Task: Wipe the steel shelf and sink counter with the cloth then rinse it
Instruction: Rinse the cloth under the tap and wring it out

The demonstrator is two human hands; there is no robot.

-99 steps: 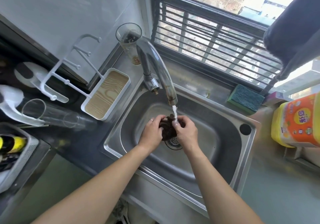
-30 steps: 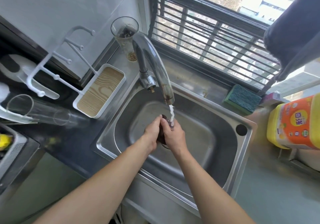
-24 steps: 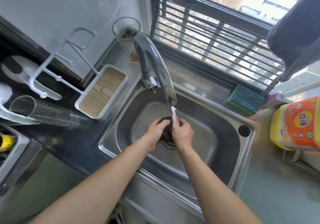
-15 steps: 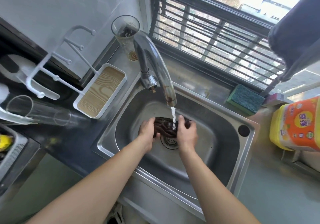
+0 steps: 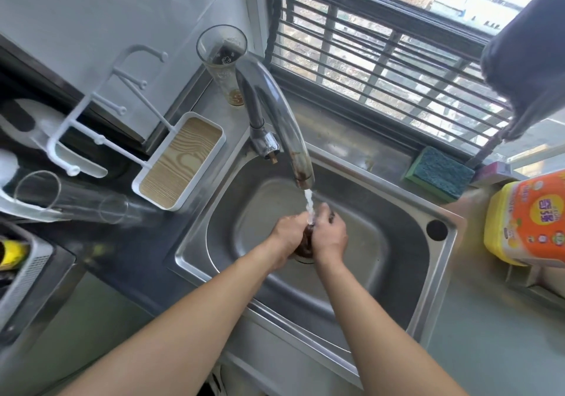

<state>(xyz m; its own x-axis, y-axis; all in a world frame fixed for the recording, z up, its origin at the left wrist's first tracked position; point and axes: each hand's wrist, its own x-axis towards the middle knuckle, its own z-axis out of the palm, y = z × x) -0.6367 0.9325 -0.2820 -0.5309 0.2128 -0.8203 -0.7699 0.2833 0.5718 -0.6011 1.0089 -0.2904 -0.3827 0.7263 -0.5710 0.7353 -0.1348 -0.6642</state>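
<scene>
- Both bare forearms are extended forward and inward, so that the wrists converge near the middle of the view.
- The left hand is held with its back turned up and its fingers curled inward towards the other hand.
- The right hand is pressed close against the left, with its fingers curled over on the far side.
- A dark wad is squeezed between the two palms; only a sliver of it is seen.
</scene>
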